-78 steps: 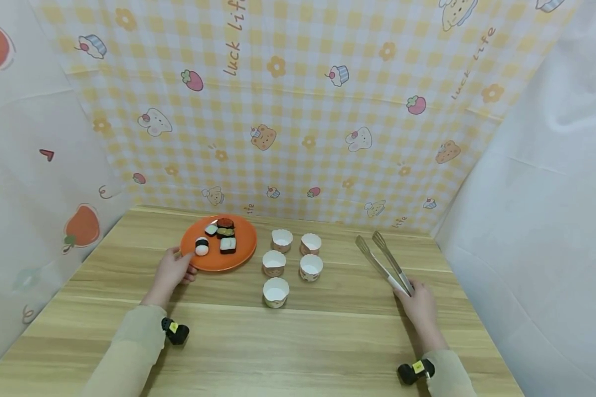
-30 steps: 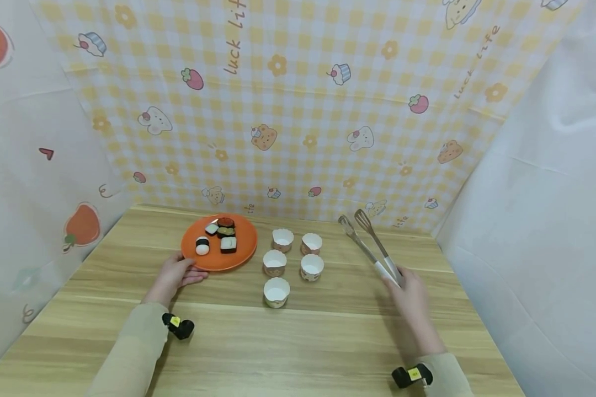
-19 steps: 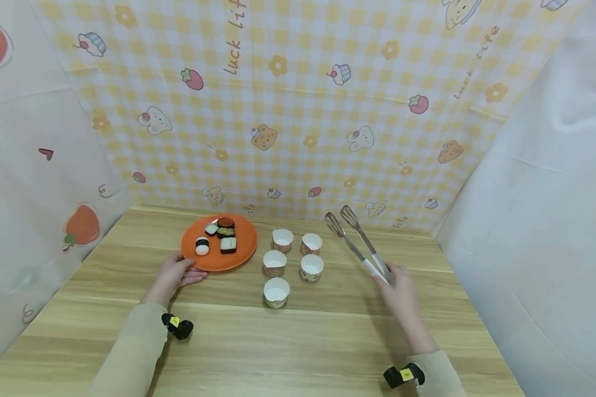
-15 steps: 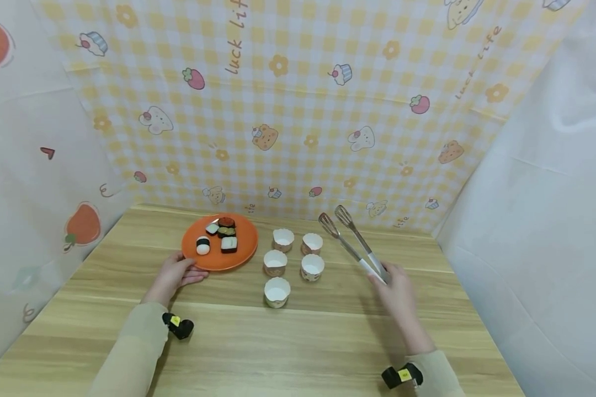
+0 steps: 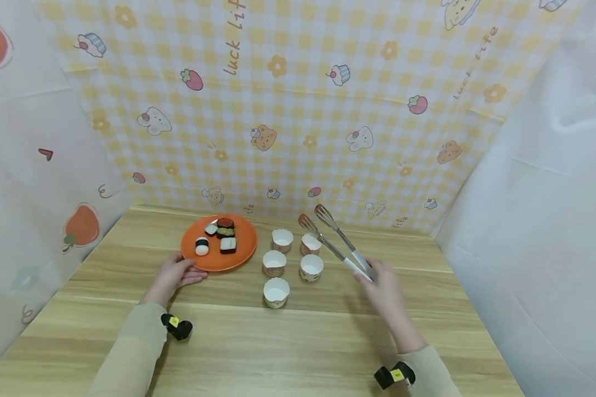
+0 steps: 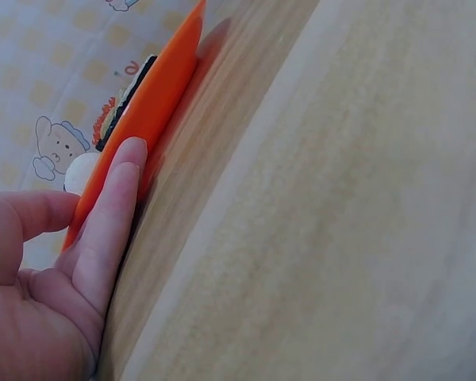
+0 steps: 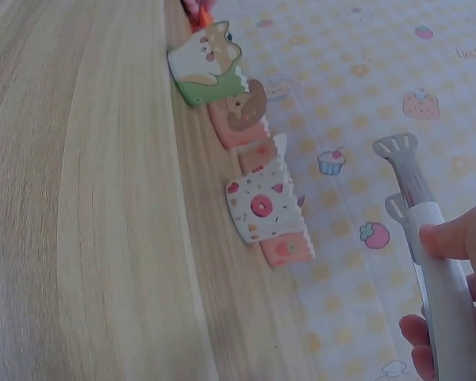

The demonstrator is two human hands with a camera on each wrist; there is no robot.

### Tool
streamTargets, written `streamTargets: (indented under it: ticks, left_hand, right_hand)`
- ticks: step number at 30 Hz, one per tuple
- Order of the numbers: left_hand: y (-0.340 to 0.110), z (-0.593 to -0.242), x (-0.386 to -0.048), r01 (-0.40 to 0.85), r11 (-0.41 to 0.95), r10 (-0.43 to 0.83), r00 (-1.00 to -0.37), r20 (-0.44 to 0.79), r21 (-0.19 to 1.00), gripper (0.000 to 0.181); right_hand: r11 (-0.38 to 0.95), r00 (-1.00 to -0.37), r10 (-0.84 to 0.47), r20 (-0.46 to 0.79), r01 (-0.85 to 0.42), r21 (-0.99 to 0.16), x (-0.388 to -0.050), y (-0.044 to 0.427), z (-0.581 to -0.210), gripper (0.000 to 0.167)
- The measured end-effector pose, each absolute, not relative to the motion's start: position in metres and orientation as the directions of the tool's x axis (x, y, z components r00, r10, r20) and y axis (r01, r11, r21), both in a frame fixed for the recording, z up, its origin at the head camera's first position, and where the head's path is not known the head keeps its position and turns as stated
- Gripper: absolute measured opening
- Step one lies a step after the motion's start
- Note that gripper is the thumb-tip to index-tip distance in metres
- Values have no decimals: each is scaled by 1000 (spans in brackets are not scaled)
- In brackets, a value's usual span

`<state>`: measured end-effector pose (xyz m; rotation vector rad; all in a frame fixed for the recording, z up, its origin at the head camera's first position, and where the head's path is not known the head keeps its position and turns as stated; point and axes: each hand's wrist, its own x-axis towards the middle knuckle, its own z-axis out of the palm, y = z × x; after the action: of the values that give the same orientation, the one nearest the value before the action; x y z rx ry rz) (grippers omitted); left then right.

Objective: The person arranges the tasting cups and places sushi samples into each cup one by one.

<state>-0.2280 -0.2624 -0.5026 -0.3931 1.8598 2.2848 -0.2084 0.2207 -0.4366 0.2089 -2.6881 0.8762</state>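
My left hand (image 5: 174, 277) holds the near left rim of an orange plate (image 5: 248, 237), thumb on the edge and fingers beneath it. On the plate lie several sushi pieces, among them a white one with a black band (image 5: 202, 246) and a square white-topped one (image 5: 228, 245). In the left wrist view, the plate (image 6: 163, 99) looks slightly raised on the fingers. With my right hand (image 5: 383, 288) I grip metal tongs (image 5: 345, 247) by their white handles. Their slotted tips are spread apart and hang over the back right paper cup (image 5: 310, 245), holding nothing.
Several paper baking cups stand in the middle of the wooden table (image 5: 308, 347), including a front one (image 5: 276, 292) and a donut-printed one (image 7: 262, 205). Behind them rises a yellow checked cloth (image 5: 298, 110); white cloths (image 5: 541, 220) hang at both sides.
The tongs have been raised from the table and carried left towards the cups by my right hand. My left fingers have slid further under the plate's rim. The sushi and cups have stayed put.
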Motion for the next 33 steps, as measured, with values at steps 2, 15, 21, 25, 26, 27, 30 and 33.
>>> streamTargets:
  ticks: [2,15,21,25,26,27,30,33]
  left_hand:
    - [-262,-502,-228,-291,-211,-38,-951,-306,933,49]
    - [-262,-502,-226,-282,-213,-36,-955,-296,936,46]
    - [-262,-504,-227,-283,-212,-39,-954,-298,935,47]
    - [-262,-504,-227,-281,-210,-40,-954,-296,937,47]
    - [-262,-504,-227,-280,-210,-41,-955,-295,937,48]
    - [-262,-504,-227,-280,-211,-40,-955,-294,937,48]
    - [-262,-504,-227,-284,-216,-41,-953,-299,934,49]
    - [-263,-504,-227,-290,-221,-37,-951,-306,931,51]
  right_hand:
    - [802,-937,-63,343,-252,-541,-208,217,-435,52]
    - [815,-932,-105,346,-280,-507,-206,200,-432,49]
    - [820,-925,-138,353,-307,-484,-205,194,-432,49]
    - [822,-924,-150,353,-315,-475,-205,190,-431,50]
    - [819,-923,-153,352,-318,-478,-205,188,-430,50]
    - [819,-923,-156,352,-320,-476,-205,187,-430,50]
    - [819,-917,-178,356,-339,-463,-205,183,-429,51]
    - [817,-908,-205,365,-364,-448,-205,179,-428,51]
